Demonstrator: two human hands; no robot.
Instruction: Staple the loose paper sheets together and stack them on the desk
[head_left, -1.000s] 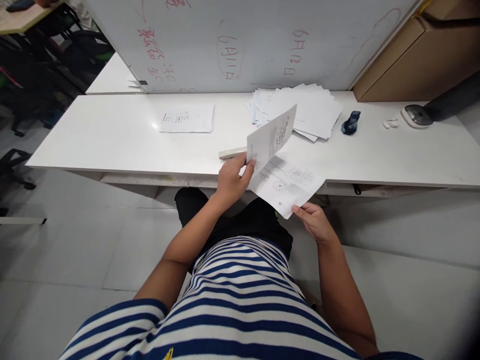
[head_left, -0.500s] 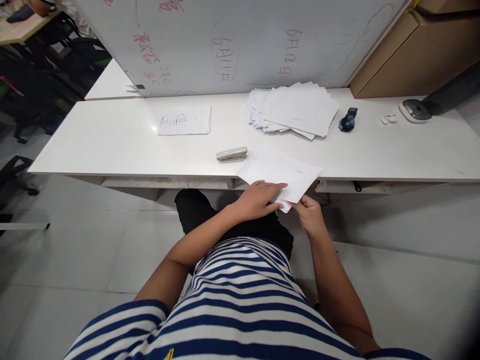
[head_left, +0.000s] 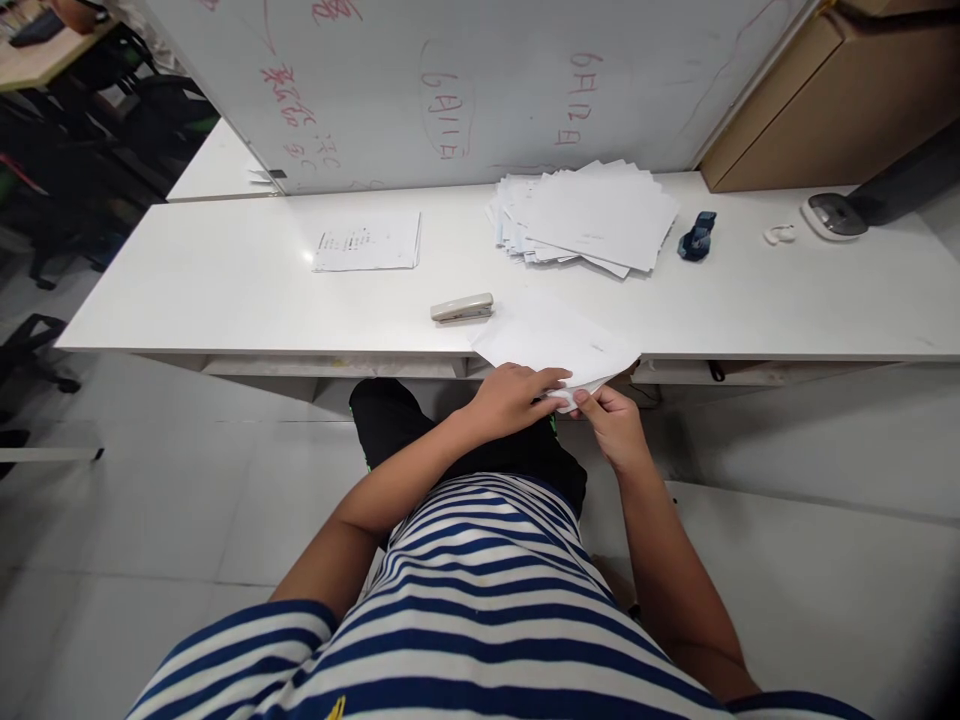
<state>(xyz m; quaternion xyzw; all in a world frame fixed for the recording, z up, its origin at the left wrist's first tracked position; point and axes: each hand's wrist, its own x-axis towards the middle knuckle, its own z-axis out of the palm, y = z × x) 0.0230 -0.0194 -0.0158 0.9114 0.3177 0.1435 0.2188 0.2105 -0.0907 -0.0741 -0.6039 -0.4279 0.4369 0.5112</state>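
Note:
White paper sheets point(head_left: 551, 335) hang partly over the desk's front edge, blank side up. My left hand point(head_left: 517, 400) is at their near edge, its fingers closed on the paper, with a finger on top. At the near corner my right hand point(head_left: 615, 425) pinches the sheets, thumb on top, and the corner curls up a little between the two hands. Just left of the sheets lies a light grey stapler point(head_left: 462, 308). Behind them a fanned, untidy stack of papers point(head_left: 600, 215) rests against the whiteboard side. A neater set of printed papers point(head_left: 367, 242) lies farther left.
On the right of the white desk point(head_left: 225, 305) are a dark blue strap-like item point(head_left: 697, 237), a small white object point(head_left: 778, 234) and a computer mouse point(head_left: 836, 215). A whiteboard point(head_left: 510, 110) stands behind, with a cardboard box point(head_left: 810, 110) at back right.
The raised printed sheet has been laid down over the others, blank side up. My left hand moved to the near edge. My right thumb has come on top of the corner, which now curls.

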